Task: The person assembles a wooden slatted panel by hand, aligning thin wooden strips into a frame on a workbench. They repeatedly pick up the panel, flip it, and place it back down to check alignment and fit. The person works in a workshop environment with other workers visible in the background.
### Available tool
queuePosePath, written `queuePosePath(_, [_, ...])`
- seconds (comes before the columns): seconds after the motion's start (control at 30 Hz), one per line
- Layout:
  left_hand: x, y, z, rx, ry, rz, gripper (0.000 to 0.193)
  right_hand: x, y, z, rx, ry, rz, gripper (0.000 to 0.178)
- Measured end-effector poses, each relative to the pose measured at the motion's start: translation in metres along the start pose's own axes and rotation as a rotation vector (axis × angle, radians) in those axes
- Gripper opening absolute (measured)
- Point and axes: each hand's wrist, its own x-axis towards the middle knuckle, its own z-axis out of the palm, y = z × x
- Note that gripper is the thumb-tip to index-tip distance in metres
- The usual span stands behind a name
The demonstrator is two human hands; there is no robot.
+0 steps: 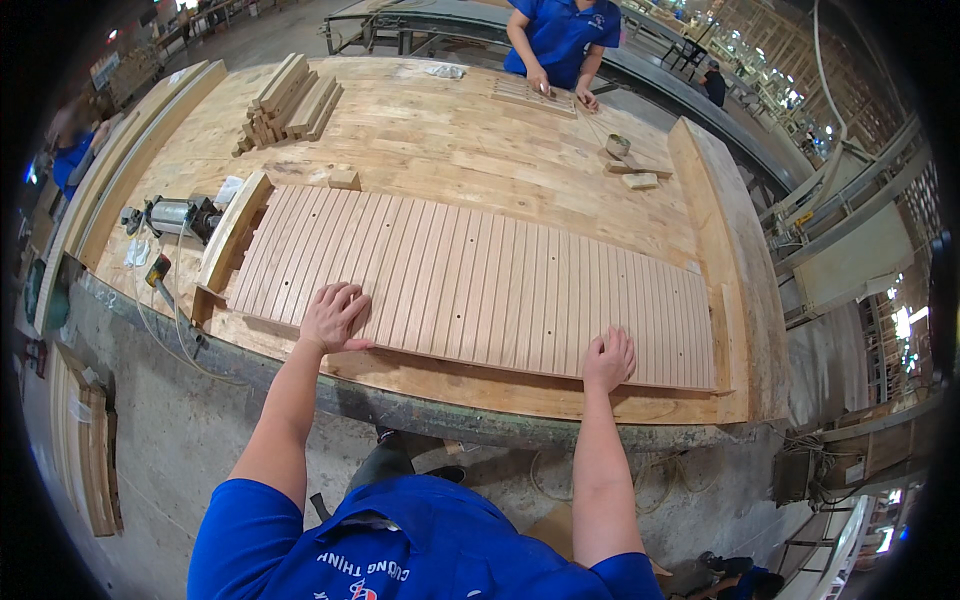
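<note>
A long panel of pale wooden slats (pixel 500 285), dotted with small dark holes, lies across the workbench in front of me. My left hand (pixel 336 318) grips its near edge left of the middle, with bent fingers on top and the thumb along the edge. Farther right, my right hand (pixel 609 360) holds the same edge with its fingers curled over the slats. Wooden stop bars flank the panel: a left bar (pixel 233 233) and a right rail (pixel 712 225). Beneath the panel, whatever supports it is mostly hidden.
A metal pneumatic cylinder (pixel 182 217) and a handled tool (pixel 160 272) with a hose sit at the left. Stacked wooden strips (pixel 290 100) lie farther back. Across the workbench (pixel 450 130), a person in blue (pixel 565 45) handles a small slatted piece (pixel 535 97). A tape roll (pixel 618 146) stands nearby.
</note>
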Motion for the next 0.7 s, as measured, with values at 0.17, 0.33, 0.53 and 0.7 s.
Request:
queuePosePath(0.17, [-0.0016,-0.0009,0.0017,-0.001,-0.004,-0.005,0.085,-0.0006,-0.0015,0.0005,0.007,0.003,-0.002,0.035])
queuePosePath(0.33, [-0.0005,-0.0007,0.0023,-0.02,-0.009,-0.009,0.084,-0.0004,0.0,0.0006,0.011,0.004,0.002,0.036])
queuePosePath(0.53, [-0.0017,-0.0005,0.0015,-0.01,-0.035,-0.02,0.084,-0.0002,-0.0015,-0.0006,-0.017,-0.04,0.029,0.035])
queuePosePath(0.7, [-0.0013,-0.0009,0.003,-0.012,-0.032,-0.018,0.084,0.0004,-0.0005,-0.0005,-0.018,-0.034,0.022,0.035])
